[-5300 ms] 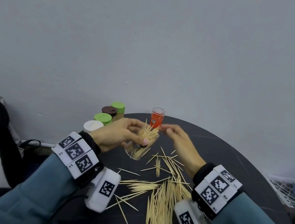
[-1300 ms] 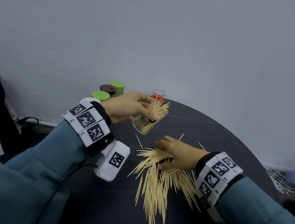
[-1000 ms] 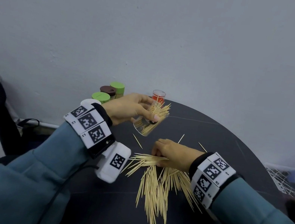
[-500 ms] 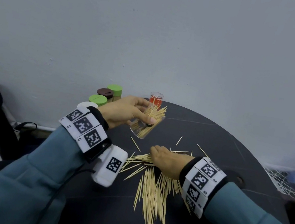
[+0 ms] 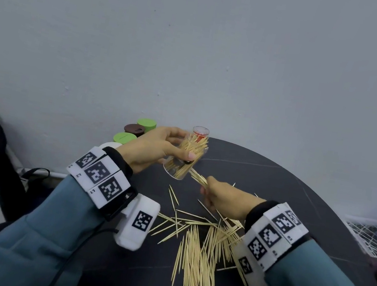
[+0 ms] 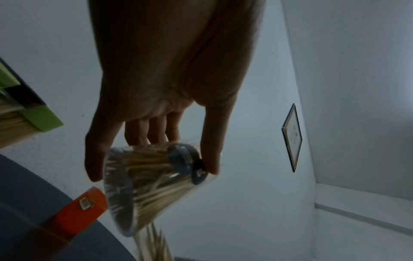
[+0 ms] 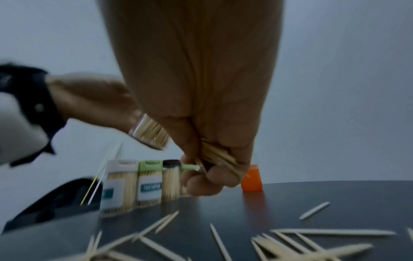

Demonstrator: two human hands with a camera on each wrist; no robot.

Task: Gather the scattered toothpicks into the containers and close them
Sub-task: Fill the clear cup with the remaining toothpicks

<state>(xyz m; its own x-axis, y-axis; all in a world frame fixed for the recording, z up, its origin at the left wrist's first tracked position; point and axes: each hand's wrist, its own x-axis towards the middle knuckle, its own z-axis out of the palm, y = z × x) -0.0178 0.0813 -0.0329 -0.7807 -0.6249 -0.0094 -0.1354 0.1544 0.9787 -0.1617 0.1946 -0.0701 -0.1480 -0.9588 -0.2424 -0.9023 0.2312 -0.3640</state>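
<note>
The clear container (image 5: 186, 158) is held tilted above the bench (image 5: 297, 205); its long axis runs from lower left to upper right in the head view, with the open mouth toward the far upper right and the closed base toward the person; the toothpicks inside lie along this same axis and their tips stick out past the mouth. The bundle of toothpicks (image 5: 197, 177) in the right hand (image 5: 225, 199) points up and to the left, its far end just beside the base of the container; the loose toothpicks (image 5: 200, 253) lie on the bench near the person, most of them with the long axis running toward and away from the person, some crossed.

The left wrist view shows the base of the container (image 6: 143, 187) from below, and also a framed picture (image 6: 292, 137) on the wall, which the head view does not show. The right wrist view shows four closed containers (image 7: 143, 183) standing in a row with printed labels, one reading TOOTHPICK; the head view shows only their lids. The orange container (image 7: 252, 178) stands behind, on the bench.

The grip of the left hand (image 5: 153, 149) is curled round the clear container, thumb on one side, fingers on the other; the grip of the right hand is narrow, fingers folded tightly on the bundle.
</note>
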